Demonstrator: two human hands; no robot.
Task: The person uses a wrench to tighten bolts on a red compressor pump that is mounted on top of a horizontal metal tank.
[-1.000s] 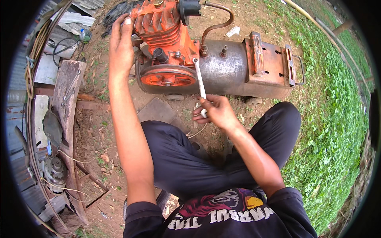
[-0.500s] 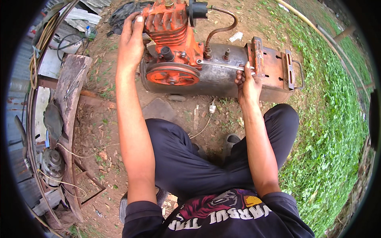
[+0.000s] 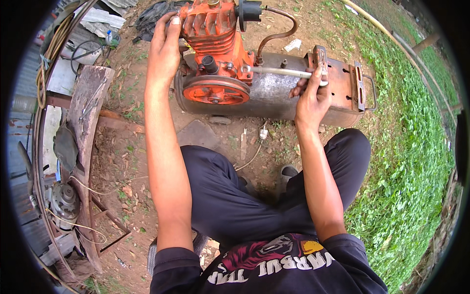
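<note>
My left hand lies with stretched fingers against the left side of the orange finned compressor pump. The tips of some fingers are hidden. In my right hand is the handle of a long silver wrench, with the thumb along its end. The wrench's far end meets a bolt at the pump's lower right foot; how it sits on the bolt is too small to tell. Below the pump's ribs is an orange pulley wheel. The pump stands on a dark metal tank.
A bent copper pipe rises from the tank. Orange slotted mounting rails stand at the tank's right. A white plug with its cord lies on the dirt. To the left are a wooden plank and coiled cable.
My right hand has moved slightly up, and the wrench's handle end has lifted off the tank's side. My left hand keeps its place on the pump. The view has shifted a little.
</note>
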